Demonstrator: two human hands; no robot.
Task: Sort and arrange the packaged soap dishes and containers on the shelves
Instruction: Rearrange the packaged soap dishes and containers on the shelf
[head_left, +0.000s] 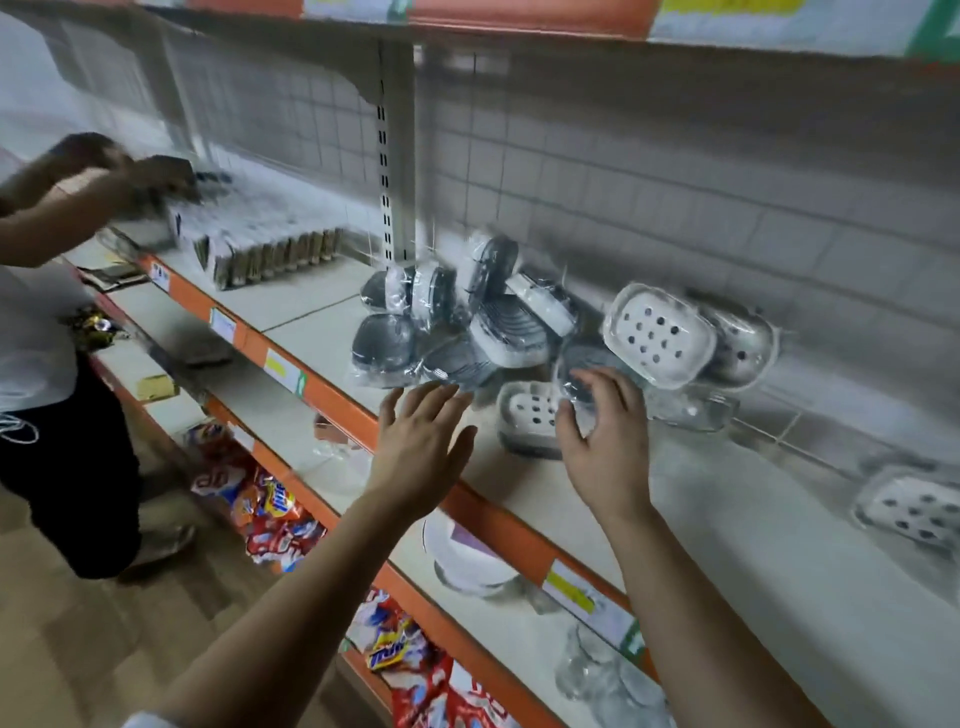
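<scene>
- The person's left hand is open, with the fingers straight and spread. It is held above the front edge of the shelf. Its fingertips reach the near edge of the pile of dark soap dishes, but contact cannot be confirmed.
- The right hand is open, with the fingers relaxed and slightly bent. The fingertips rest on a wrapped grey dish. The thumb lies at the edge of a flat white soap dish.
- The pile of dark soap dishes sits mid-shelf, just right of the slotted upright post. Each dish is in clear plastic wrap. Some stand on edge and some lie flat.
- A tilted white soap dish, perforated and wrapped, leans up to the right of the pile. It overlaps a second perforated dish behind it.
- A clear container lies in front of those two dishes, near the right hand.
- A far white dish, also wrapped, lies on the same shelf, well apart to the right.
- A second person stands at the left, with hands at a row of boxed goods. That area is blurred.
- The shelf below carries white bowls and glassware.
- Snack packets lie lower down.
</scene>
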